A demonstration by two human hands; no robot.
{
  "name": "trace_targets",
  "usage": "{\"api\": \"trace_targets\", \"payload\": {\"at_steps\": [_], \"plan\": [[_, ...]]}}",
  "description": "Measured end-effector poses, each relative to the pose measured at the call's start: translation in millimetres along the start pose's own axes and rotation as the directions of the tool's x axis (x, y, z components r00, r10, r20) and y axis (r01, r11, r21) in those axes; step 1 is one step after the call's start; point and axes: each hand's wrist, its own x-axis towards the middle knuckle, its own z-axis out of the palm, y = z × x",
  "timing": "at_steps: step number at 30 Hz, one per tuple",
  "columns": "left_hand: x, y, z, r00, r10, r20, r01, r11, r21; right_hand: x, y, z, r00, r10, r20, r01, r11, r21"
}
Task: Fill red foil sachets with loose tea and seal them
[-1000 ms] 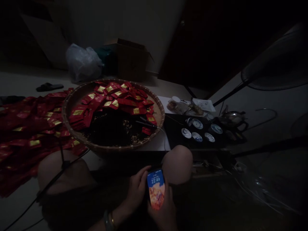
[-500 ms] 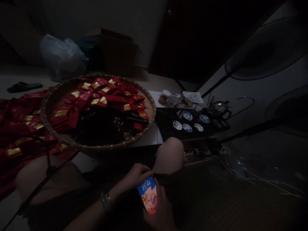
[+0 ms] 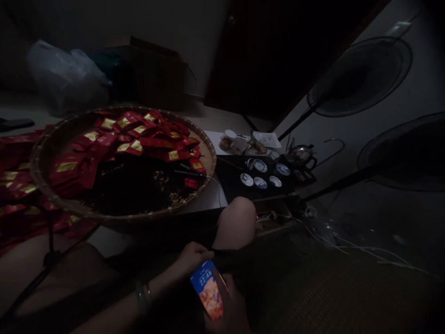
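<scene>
A smartphone (image 3: pixel 210 297) with a lit screen showing 22:46 over an orange and blue picture is held low in front of me. My right hand (image 3: pixel 232 304) grips its right side and lower end, one finger lying along the screen's edge. My left hand (image 3: pixel 193 256) is closed at the phone's upper end, fingers bent over the top edge; its undersides are hidden. Beyond the hands a wide round woven tray (image 3: pixel 139 216) holds red packets (image 3: pixel 139 130) with gold labels and dark loose leaves (image 3: pixel 128 185). Dark slim tongs or tweezers (image 3: pixel 189 173) lie at its right side.
Small patterned dishes (image 3: pixel 260 182) and a metal teapot (image 3: pixel 301 152) stand on a black tea table right of the tray. Two fans (image 3: pixel 361 76) stand farther right, with white cables (image 3: pixel 333 241) below. More red packets (image 3: pixel 21 181) are heaped left; a plastic bag (image 3: pixel 66 76) sits behind.
The view has turned right, so the surroundings shift left in the picture. My right finger has moved onto the screen's edge, and more of the phone's upper screen shows.
</scene>
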Motion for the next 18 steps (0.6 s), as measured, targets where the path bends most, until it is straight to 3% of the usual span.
{"api": "trace_targets", "payload": {"at_steps": [5, 8, 11, 13, 18], "plan": [[-1, -7, 9.2, 0.996, -0.034, 0.077, 0.040, 0.996, -0.080, 3, 12, -3, 0.989, -0.142, 0.029, 0.142, 0.990, 0.018], [-10, -7, 15.2, 0.995, -0.003, 0.105, 0.014, 0.994, -0.105, 4, 15, -6, 0.994, -0.081, 0.069, 0.074, 0.993, 0.094], [-24, -5, 13.5, 0.995, -0.025, 0.099, 0.032, 0.997, -0.074, 3, 9, -9, 0.999, 0.035, 0.021, -0.038, 0.988, 0.153], [-30, -5, 9.2, 0.987, -0.030, 0.155, 0.042, 0.996, -0.076, 3, 3, -10, 0.995, 0.101, -0.003, -0.097, 0.970, 0.222], [-26, -11, 4.2, 0.976, -0.017, 0.216, 0.056, 0.982, -0.178, 7, -10, -17, 0.989, 0.149, 0.001, -0.136, 0.898, 0.419]]}}
